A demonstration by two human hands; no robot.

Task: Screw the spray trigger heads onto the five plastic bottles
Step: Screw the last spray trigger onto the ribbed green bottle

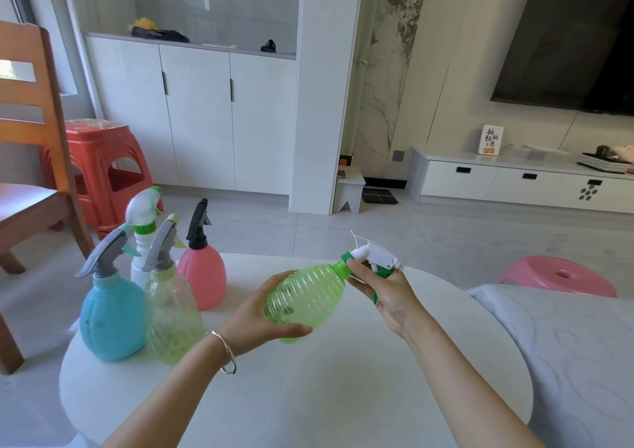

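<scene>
The left hand [271,313] wraps the green bottle [305,298], tilted above the surface [308,396]; the right hand [387,289] pinches the trigger head [375,258] at its neck. Best keep the bottle steady and twist until snug.

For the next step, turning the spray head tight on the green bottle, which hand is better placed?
The right hand: its fingers already sit at the white spray head and the green collar. The left hand wraps the green bottle, so it likely only steadies it.

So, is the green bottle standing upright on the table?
No, the green bottle is held tilted sideways above the table by both hands.
</scene>
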